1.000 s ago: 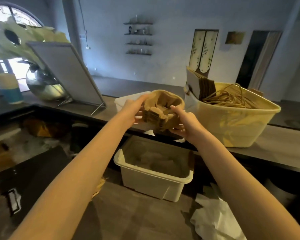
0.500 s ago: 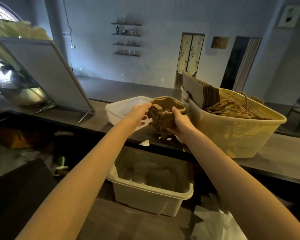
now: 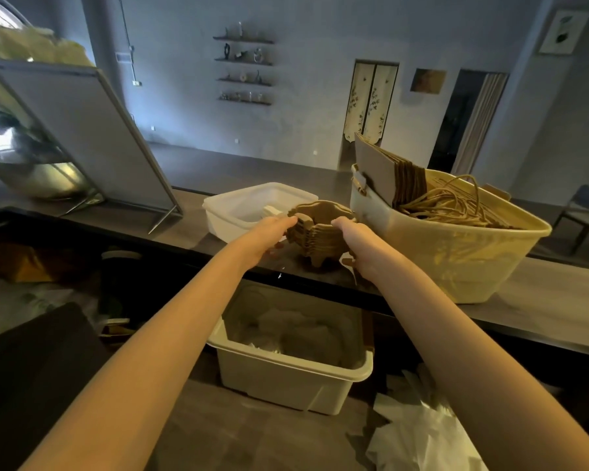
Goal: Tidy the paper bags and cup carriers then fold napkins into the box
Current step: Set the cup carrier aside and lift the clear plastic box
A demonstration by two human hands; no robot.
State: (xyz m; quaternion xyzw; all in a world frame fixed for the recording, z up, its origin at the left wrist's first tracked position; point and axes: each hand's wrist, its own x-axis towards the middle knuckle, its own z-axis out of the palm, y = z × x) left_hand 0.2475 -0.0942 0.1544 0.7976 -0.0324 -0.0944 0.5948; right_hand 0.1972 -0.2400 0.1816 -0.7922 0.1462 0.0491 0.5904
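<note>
We note the counter [image 3: 123, 215] runs across the frame, carrying the big yellow tub [image 3: 456, 253] with the paper bags [image 3: 402, 175] standing in it at right, and the white box [image 3: 249, 207] just left of centre. Between tub and box sits the stack of cup carriers [image 3: 320, 234], its feet on or just above the counter edge; we cannot tell which. Below the counter stands a second bin [image 3: 296, 372] with crumpled paper inside, and loose napkins [image 3: 419, 433] lie on the lower surface at bottom right.

Left hand [image 3: 269, 237] grips the stack's left side, thumb on the rim, fingers curled beneath. Right hand [image 3: 357, 244] grips the right side likewise. Both are closed around the carriers.

Step in hand, as we judge it: setting the nested carriers down tidily in the gap. To do it well we would keep both grips level so the stack does not fan, lower until all feet bear on the counter, push it back from the edge, then square the layers with flat palms before letting go. The tub wall is just beside the right hand, so clearance is tight there.

Against a second ago: the stack was held higher and tipped toward us, its open cups visible; now it is upright, lower and further out over the counter. The view has also swung right, so the blue cup at far left is gone.
</note>
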